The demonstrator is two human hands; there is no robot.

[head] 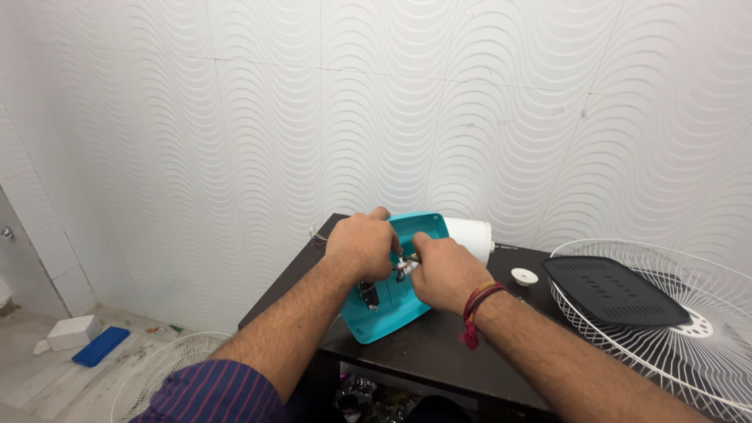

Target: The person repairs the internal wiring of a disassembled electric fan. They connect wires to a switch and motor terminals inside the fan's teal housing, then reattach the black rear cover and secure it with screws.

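Now both hands, left (362,244) and right (445,270), grip pinching wires (404,266) atop teal housing (392,309)

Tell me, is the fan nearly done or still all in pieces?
Still in pieces. Done: the white wire guard is off and lies on the dark table with a black cover panel on it; another guard lies on the floor. In hand: the left hand and right hand work at wires inside the open teal fan housing. Left: housing open, guards loose.
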